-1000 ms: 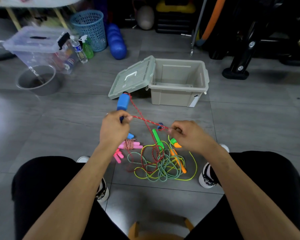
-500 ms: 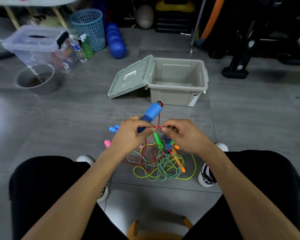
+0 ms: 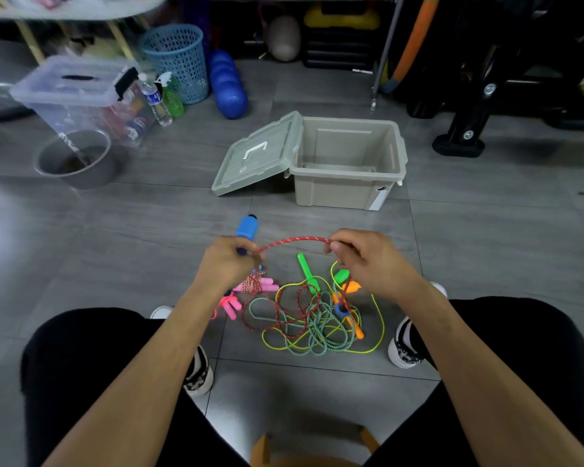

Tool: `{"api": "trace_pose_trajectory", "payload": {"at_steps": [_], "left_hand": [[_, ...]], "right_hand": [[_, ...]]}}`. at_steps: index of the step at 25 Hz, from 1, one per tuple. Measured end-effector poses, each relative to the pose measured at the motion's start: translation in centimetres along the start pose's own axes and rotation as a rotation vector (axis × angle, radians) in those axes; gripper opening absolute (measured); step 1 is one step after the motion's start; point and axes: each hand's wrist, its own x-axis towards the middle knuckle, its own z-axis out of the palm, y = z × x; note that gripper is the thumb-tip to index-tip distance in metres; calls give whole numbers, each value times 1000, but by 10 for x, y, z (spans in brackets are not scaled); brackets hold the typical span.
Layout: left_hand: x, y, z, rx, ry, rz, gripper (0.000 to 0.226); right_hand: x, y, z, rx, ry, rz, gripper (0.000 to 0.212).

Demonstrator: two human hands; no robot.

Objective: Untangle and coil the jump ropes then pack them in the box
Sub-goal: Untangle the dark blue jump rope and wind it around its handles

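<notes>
Red rope (image 3: 292,240) arched between pinching left hand (image 3: 228,266), also gripping blue handle (image 3: 246,227), and right hand (image 3: 368,261)

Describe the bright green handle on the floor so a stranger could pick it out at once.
Start at the open beige box and come toward the person to the tangle of ropes between the shoes. At its far edge lies the bright green handle, slim and straight, pointing toward the box. The stubbier green one and the orange ones lie to its right.

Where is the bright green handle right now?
The green handle lies on the floor in the middle of the head view, at the far edge of the rope tangle, below the red rope stretched between the two hands.
</notes>
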Motion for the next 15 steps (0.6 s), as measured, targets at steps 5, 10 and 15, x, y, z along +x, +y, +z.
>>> {"api": "trace_pose_trajectory", "payload": {"at_steps": [5, 10, 15], "left_hand": [[-25, 20, 16, -62, -107, 429, 18], [-31, 33, 12, -260, 81, 448, 10], [-14, 26, -9, -354, 117, 131, 20]], "right_hand": [[0, -5, 6, -37, -55, -142, 16], [1, 5, 11, 98, -92, 37, 18], [4, 11, 16, 7, -64, 38, 19]]}}
